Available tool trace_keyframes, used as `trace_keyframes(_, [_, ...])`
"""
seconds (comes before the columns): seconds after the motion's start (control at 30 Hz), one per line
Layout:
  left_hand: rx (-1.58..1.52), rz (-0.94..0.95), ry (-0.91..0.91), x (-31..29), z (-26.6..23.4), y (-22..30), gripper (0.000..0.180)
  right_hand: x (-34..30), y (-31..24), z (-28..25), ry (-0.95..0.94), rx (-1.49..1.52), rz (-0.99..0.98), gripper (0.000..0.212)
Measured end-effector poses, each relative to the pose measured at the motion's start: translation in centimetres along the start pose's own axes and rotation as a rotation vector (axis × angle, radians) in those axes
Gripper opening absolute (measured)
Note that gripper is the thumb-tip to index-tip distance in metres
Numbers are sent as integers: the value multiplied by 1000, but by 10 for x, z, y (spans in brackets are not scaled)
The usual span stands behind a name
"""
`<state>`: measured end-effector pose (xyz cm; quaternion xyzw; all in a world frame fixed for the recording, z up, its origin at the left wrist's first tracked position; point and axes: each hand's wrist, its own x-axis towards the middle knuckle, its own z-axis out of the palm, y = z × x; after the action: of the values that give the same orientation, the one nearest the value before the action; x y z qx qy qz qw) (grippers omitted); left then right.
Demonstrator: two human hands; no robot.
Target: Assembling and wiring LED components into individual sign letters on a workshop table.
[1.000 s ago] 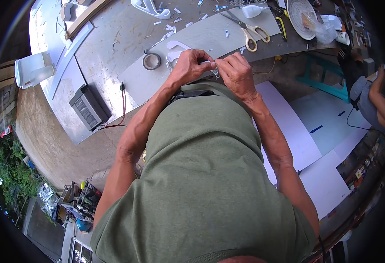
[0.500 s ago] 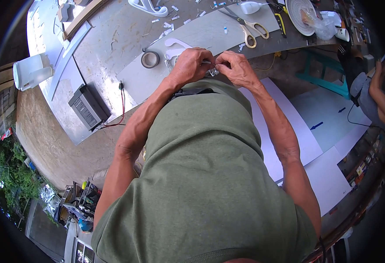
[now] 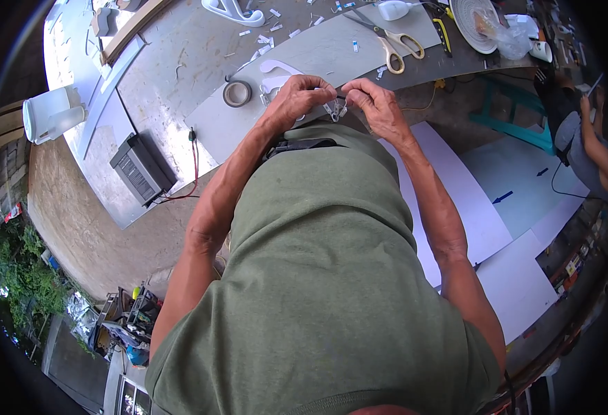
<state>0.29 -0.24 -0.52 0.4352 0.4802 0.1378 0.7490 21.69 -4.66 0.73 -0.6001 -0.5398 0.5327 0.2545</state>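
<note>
On the workbench, scissors lay by the near edge. The left hand had fingertips bunched, possibly gripping; I couldn't tell. The right hand stood parted alongside. A tape roll lay leftward, unobstructing. Small white modules hung by that edge, seemingly mid-handling, needing delicate fingertip control.

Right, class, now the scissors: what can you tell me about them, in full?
The scissors have two slim, grey, metal-looking blades and two cream, plastic-looking handle loops. They lie slightly open on a grey sheet, blades pointing toward the picture's upper left, one loop close to the sheet's near edge. Only the sheet is seen touching them.
</note>
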Motion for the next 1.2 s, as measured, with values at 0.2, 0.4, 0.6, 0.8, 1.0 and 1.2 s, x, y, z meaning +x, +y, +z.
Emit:
trace_keyframes(0.2, [-200,-66,-37,8,-3,-17,17,-8,-13,10,48,-224,-202,18])
trace_keyframes(0.4, [-276,-115,-85,9,-3,-20,17,-5,-4,17,130,-409,-396,16])
trace_keyframes(0.6, [-26,-1,-41,2,2,-10,19,-7,-12,12,91,-277,-224,8])
trace_keyframes(0.8, [97,70,-50,0,3,-2,20,-3,-12,6,0,-140,39,14])
trace_keyframes(1.0, [-394,35,-27,13,-18,-20,14,17,6,10,11,217,-47,36])
trace_keyframes(1.2, [-611,35,-10,9,-34,-24,12,22,-3,14,-113,128,5,38])
